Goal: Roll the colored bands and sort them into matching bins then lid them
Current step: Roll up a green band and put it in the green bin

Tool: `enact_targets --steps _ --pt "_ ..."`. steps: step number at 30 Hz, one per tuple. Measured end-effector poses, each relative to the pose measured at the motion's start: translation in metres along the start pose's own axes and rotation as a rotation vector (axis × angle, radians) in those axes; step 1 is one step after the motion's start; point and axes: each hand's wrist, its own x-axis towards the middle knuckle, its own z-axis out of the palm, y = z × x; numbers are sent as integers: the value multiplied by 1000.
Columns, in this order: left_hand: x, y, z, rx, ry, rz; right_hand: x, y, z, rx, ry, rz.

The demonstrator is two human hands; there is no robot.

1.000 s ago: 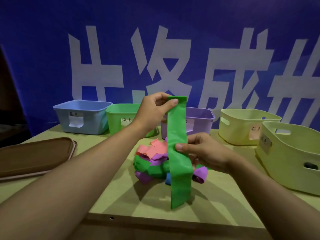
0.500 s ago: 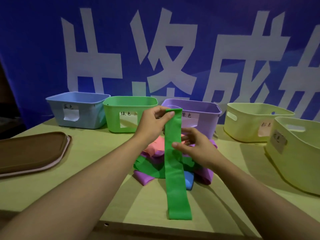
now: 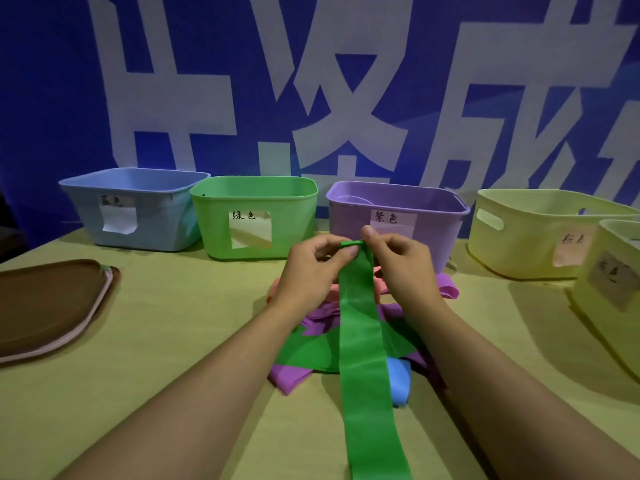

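A long green band (image 3: pixel 363 358) runs from my hands down over the table toward me. My left hand (image 3: pixel 311 271) and my right hand (image 3: pixel 401 268) both pinch its far end, which is curled into a small tight roll between the fingertips. Under the band lies a pile of loose bands (image 3: pixel 311 327) in purple, green, pink and blue. Behind stand a blue bin (image 3: pixel 138 209), a green bin (image 3: pixel 256 216) and a purple bin (image 3: pixel 398 213), each with a paper label.
Two pale yellow bins (image 3: pixel 540 233) (image 3: pixel 613 289) stand at the right, the nearer one close to my right forearm. A brown lid (image 3: pixel 48 303) lies flat at the left. A blue banner with white characters hangs behind the bins.
Both hands have come down and together onto the band's top end and begun curling it. The band now lies lower, stretched along the table toward me.
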Motion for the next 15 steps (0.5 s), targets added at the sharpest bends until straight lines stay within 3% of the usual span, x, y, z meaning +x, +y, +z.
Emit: enact_targets --steps 15 --pt "0 7 -1 -139 -9 -63 0 4 5 -60 17 -103"
